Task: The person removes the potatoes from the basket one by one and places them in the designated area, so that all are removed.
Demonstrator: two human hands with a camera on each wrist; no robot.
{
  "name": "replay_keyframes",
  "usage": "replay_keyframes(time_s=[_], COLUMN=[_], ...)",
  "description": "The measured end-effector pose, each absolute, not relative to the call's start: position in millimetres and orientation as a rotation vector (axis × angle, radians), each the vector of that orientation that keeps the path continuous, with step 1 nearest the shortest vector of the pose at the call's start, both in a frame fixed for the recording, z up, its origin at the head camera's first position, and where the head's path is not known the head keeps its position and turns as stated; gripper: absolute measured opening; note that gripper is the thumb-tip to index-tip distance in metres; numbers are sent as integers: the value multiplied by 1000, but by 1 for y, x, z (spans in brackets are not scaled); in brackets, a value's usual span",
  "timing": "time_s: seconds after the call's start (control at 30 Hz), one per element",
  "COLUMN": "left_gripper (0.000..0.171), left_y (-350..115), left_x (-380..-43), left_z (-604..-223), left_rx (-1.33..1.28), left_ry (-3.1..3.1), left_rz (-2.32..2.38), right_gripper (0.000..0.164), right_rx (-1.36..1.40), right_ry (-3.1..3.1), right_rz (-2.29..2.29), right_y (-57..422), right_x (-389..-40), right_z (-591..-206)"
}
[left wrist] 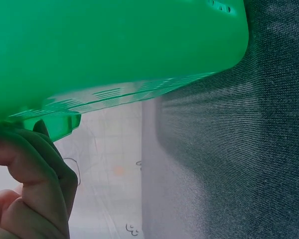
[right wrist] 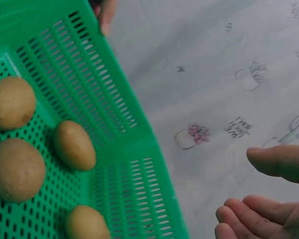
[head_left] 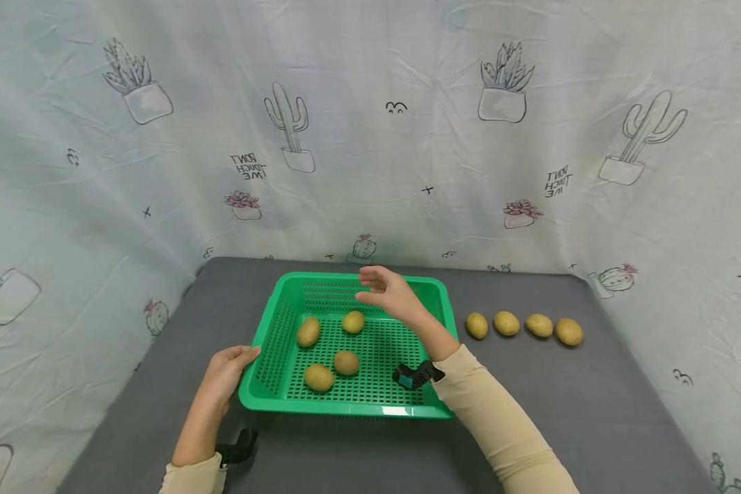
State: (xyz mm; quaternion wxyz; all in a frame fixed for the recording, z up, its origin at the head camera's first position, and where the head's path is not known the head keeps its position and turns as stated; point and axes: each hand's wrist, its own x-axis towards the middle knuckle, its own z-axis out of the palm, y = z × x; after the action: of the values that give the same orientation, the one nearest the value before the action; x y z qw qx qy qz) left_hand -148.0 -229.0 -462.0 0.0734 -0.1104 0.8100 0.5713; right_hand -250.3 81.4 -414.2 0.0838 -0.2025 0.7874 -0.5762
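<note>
A green plastic basket (head_left: 370, 409) with slotted walls stands on the dark table. Several potatoes (head_left: 319, 377) lie inside it, mostly in its left half; in the right wrist view a potato (right wrist: 74, 145) rests near the wall. My left hand (head_left: 227, 370) grips the basket's left rim, thumb on top; the left wrist view shows its curled fingers (left wrist: 35, 179) below the rim. Over the far part of the basket hovers my right hand (head_left: 392, 293), holding nothing. Its thumb (right wrist: 279, 162) stands apart from the fingers in the right wrist view.
To the right of the basket, several more potatoes (head_left: 539, 325) lie in a row on the grey tabletop (head_left: 593, 412). A pale curtain (head_left: 358, 137) printed with cacti hangs behind the table and along both sides. Each wrist wears a black strap (head_left: 421, 374).
</note>
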Motion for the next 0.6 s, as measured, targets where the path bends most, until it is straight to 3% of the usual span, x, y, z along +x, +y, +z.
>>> replay_keyframes(time_s=[0.6], left_gripper=[46], left_y=[-227], left_x=[-149], left_z=[-463], left_rx=[-357], left_ry=[2431], left_rz=[1724], right_gripper=[55], right_rx=[-578], right_ry=[2390], right_rz=[-1488], right_y=[74], right_x=[-270], right_z=[-448])
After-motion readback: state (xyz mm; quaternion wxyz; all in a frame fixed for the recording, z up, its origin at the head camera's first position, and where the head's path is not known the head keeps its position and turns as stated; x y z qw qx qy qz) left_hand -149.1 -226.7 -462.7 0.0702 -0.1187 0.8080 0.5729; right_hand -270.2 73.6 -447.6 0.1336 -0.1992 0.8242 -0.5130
